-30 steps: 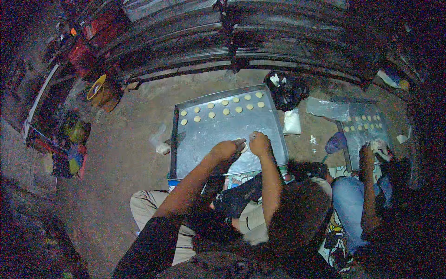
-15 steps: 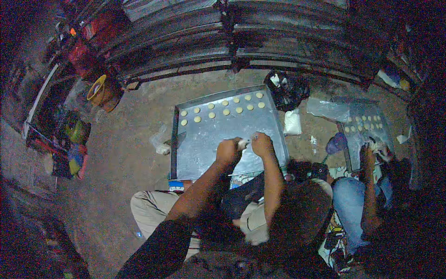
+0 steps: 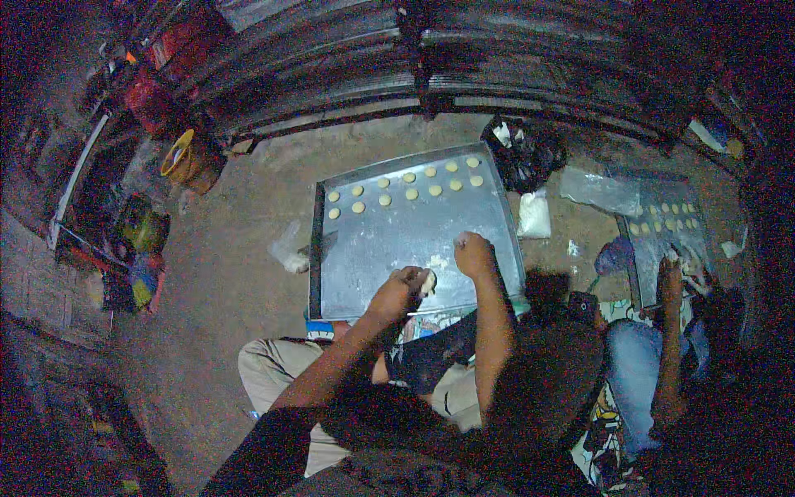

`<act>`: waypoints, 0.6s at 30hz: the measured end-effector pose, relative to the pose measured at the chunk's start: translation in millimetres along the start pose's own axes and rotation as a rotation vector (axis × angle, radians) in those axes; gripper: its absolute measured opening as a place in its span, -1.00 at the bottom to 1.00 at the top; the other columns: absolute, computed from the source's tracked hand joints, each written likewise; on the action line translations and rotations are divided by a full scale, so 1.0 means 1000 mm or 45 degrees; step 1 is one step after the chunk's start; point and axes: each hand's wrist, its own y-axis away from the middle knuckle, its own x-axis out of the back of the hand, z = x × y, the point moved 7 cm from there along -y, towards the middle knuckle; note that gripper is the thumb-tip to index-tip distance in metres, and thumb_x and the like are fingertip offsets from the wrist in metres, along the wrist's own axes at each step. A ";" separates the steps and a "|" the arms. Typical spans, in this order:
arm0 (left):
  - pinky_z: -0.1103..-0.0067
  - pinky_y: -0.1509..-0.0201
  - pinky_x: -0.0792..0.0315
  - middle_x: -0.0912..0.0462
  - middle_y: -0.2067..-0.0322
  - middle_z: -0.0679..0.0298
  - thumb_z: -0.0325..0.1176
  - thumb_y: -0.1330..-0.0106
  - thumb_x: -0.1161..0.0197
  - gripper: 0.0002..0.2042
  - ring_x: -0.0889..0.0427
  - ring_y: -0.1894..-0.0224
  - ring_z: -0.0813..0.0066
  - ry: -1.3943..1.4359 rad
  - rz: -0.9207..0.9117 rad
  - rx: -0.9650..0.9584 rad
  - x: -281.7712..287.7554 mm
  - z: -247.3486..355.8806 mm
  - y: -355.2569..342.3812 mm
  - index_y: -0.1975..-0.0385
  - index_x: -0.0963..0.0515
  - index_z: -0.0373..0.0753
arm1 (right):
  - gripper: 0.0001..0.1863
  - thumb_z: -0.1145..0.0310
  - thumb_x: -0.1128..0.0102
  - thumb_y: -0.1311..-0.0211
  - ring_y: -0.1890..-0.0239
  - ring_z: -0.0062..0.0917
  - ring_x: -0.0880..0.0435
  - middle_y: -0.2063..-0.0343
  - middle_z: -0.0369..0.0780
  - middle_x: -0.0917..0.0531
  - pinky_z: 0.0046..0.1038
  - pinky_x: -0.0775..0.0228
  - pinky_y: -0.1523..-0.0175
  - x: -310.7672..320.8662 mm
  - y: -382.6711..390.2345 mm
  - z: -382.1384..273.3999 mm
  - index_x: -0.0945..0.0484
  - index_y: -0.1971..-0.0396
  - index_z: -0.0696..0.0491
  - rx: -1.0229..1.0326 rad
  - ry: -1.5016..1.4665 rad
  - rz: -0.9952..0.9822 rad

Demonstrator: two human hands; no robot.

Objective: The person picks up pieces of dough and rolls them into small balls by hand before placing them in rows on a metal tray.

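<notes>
Gripping a pale dough lump (image 3: 427, 282) at frame centre, left hand (image 3: 403, 290) curls narrow while right hand (image 3: 473, 253) fists over the metal tray (image 3: 397, 248), grip contents unclear.

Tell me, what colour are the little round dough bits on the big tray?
Pale yellow. The dough pieces sit in rows on the grey metal tray, seen in the head view.

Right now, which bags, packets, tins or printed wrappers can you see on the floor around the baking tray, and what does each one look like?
Black plastic bag: past the baking tray's far right corner, crumpled, dark and shiny.
White packet: just right of the tray, small, rectangular, white.
Clear plastic bag: further right, beside the second tray, flat and see-through.
Yellow-rimmed tin: far left by the wall, round.
Printed sheet: under the tray's near edge, colourful, mostly hidden.
</notes>
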 end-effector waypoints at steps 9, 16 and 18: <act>0.26 0.14 -0.57 -0.56 0.16 0.03 -0.39 -0.23 -0.14 -0.77 -0.56 0.15 -0.02 -0.551 0.491 -0.068 0.019 0.054 -0.021 0.15 -0.60 -0.27 | -0.75 0.23 -0.16 -0.23 0.19 -0.02 -0.65 0.31 0.00 -0.67 -0.12 -0.50 0.05 -0.003 0.002 -0.008 -0.58 0.36 0.13 0.005 0.086 -0.243; 0.21 0.01 -0.49 -0.60 0.18 -0.03 -0.34 -0.25 -0.21 -0.75 -0.58 0.14 -0.07 -0.027 -0.056 -0.005 0.036 0.021 -0.032 0.14 -0.57 -0.34 | -0.76 0.30 -0.18 -0.18 0.15 -0.06 -0.69 0.23 0.01 -0.71 -0.15 -0.53 -0.01 -0.028 0.014 -0.052 -0.68 0.28 0.12 0.201 0.230 -0.301; 0.25 -0.03 -0.48 -0.61 0.14 -0.05 -0.32 -0.29 -0.19 -0.71 -0.58 0.09 -0.07 0.028 0.144 -0.108 0.063 0.010 0.002 0.07 -0.55 -0.36 | -0.75 0.29 -0.17 -0.18 0.16 -0.05 -0.70 0.24 0.03 -0.71 -0.13 -0.53 -0.02 -0.018 0.047 -0.088 -0.67 0.29 0.15 0.029 0.298 -0.378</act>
